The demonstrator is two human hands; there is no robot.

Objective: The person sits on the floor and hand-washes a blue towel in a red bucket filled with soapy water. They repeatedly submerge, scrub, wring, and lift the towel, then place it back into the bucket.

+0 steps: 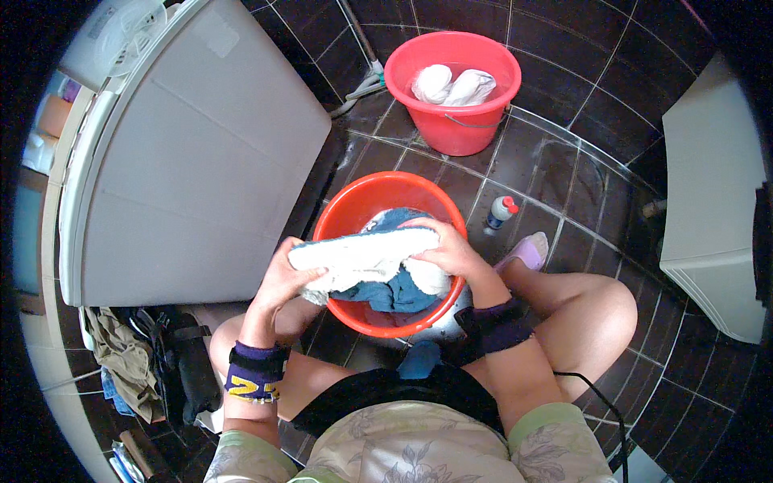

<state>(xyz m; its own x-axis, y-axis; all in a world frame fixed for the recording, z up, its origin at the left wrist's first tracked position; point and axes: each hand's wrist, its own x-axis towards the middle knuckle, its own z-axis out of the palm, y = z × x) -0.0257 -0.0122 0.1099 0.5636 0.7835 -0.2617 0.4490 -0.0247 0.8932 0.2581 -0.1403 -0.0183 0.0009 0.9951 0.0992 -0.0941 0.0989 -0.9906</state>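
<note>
Between my two hands stretches a cloth garment with white fleecy lining [362, 253] and a blue outer side. My left hand [287, 275] grips its left end, thumb over the white side. On the other end, my right hand [444, 250] holds the fabric from above. The garment hangs over a red plastic basin [335, 208] on the floor before me. More blue cloth [392, 296] lies bunched in the basin below, and I cannot tell whether it is part of the same garment.
A red bucket [456, 136] with white cloth [468, 87] inside stands beyond the basin. A white bottle with a red cap [501, 211] is on the tiled floor to the right. A large grey-white appliance or cabinet [199, 157] borders the left. Clothes [130, 356] lie piled at lower left.
</note>
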